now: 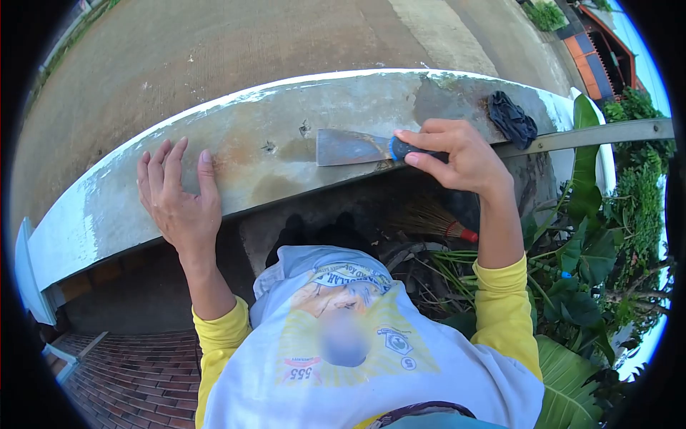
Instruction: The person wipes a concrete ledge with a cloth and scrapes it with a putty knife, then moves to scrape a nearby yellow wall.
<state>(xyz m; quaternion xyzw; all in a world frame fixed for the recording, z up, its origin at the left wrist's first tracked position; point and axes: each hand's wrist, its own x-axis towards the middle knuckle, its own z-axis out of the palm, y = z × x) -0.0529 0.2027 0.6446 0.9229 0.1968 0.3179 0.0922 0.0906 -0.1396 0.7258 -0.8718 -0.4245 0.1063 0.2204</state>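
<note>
My right hand (457, 157) is wrapped round the black and blue handle of a putty knife (350, 148). Its wide metal blade points left and lies close over the top of a wall ledge (386, 96), overlapping the ledge's near edge. Fingers apart, my left hand (180, 189) rests on the same ledge, left of the blade, and holds nothing. The ledge is bare grey and stained in the middle, with worn white paint along its far edge and left end. Small chipped spots (269, 147) show between my left hand and the blade.
A crumpled black cloth (511, 119) lies on the ledge to the right, beside a metal bar (600, 136). Below the ledge are a broom (436, 220) and leafy plants (572, 264). Brick-pattern paving (136, 379) shows at lower left, and a concrete road (271, 43) runs beyond.
</note>
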